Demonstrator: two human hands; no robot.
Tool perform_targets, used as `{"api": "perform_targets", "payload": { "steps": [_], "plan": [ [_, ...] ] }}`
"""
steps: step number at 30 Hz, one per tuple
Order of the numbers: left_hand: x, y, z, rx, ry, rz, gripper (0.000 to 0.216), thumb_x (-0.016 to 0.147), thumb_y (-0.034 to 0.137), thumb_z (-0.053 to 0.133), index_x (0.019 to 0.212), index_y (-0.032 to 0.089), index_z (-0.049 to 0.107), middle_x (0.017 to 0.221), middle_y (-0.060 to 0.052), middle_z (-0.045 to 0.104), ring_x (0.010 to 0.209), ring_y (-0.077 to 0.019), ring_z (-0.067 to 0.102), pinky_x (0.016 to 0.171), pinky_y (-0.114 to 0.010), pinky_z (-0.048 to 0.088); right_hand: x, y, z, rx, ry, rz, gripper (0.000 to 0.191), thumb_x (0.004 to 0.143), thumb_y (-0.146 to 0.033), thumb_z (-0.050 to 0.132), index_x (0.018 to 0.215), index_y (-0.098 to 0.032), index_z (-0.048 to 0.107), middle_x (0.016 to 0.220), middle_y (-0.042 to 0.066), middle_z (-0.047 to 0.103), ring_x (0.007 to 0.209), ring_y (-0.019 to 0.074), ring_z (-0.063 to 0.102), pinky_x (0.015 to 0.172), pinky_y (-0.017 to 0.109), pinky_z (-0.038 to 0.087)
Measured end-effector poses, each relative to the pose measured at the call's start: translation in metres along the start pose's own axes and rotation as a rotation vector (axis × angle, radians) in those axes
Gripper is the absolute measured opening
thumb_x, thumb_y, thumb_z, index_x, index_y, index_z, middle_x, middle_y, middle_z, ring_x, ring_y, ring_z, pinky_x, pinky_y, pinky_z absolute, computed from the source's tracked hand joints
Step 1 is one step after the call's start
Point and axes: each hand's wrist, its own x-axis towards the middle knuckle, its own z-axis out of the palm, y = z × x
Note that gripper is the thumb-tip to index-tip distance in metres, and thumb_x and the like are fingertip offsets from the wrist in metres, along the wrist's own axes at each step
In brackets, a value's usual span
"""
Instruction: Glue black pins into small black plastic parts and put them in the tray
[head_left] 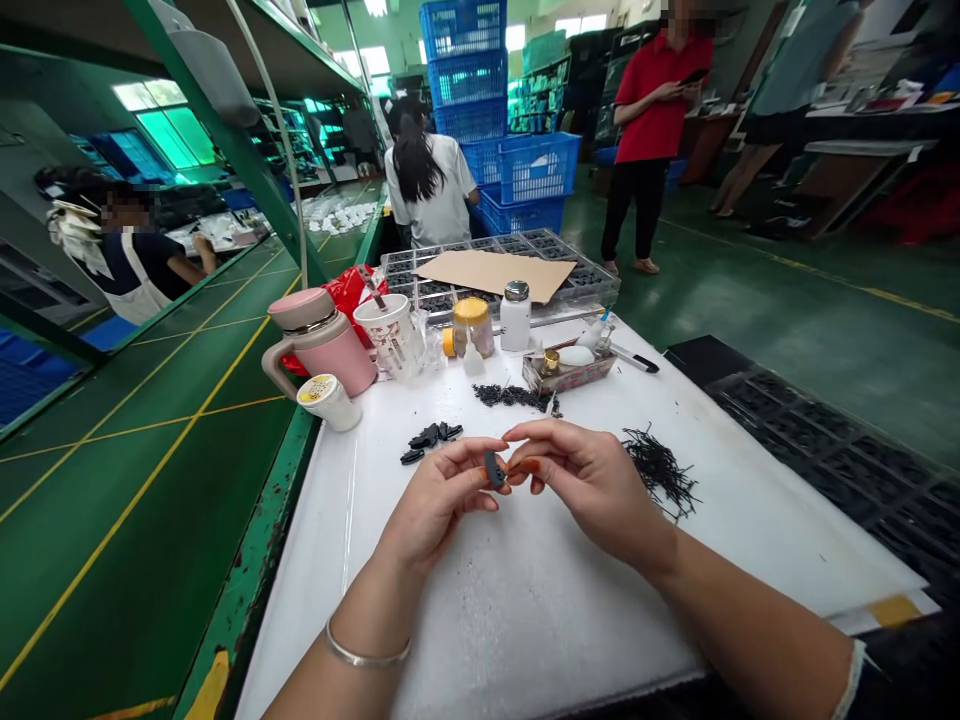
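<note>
Small dark-grey oval piece (493,468) clamped between the fingers (466,468) of left hand (439,502) and right hand (592,482), held above mid-worktop. White worktop (525,630) carries loose black moulded pieces (429,441) toward its left edge, tangled thin black strands (660,472) toward its right edge.
</note>
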Motion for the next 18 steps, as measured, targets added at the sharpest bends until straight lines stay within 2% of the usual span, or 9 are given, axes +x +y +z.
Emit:
{"api": "perform_targets", "payload": {
  "steps": [5,11,18],
  "plan": [
    [-0.0021,-0.0033,0.006,0.055,-0.007,0.056,0.025,0.077,0.022,0.069,0.1,0.015,0.067,0.09,-0.008,0.065,0.081,-0.0139,0.06,0.06,-0.016,0.045,-0.0011,0.0022,0.0072,-0.008,0.02,0.007,0.012,0.085,-0.013,0.058,0.089,-0.019,0.067,0.076,0.001,0.07,0.067,0.0119,0.066,0.06,0.023,0.054],
    [-0.0009,-0.0036,0.0059,-0.101,-0.028,-0.034,0.033,0.072,0.022,0.075,0.103,0.014,0.069,0.099,-0.012,0.067,0.09,-0.0172,0.062,0.067,-0.017,0.048,-0.0008,0.0052,0.0073,0.06,0.095,-0.016,0.005,0.083,-0.017,0.062,0.081,-0.018,0.066,0.07,0.0,0.068,0.063,0.012,0.066,0.058,0.023,0.055],
    [-0.0017,-0.0047,0.0038,-0.166,-0.03,-0.036,0.023,0.071,0.019,0.077,0.091,0.014,0.068,0.087,-0.005,0.063,0.078,-0.0102,0.059,0.069,-0.018,0.053,-0.0011,0.0032,0.005,-0.165,0.137,-0.121,0.007,0.08,-0.019,0.069,0.074,-0.019,0.066,0.072,0.001,0.069,0.066,0.0129,0.064,0.062,0.025,0.053]
  ]
}}
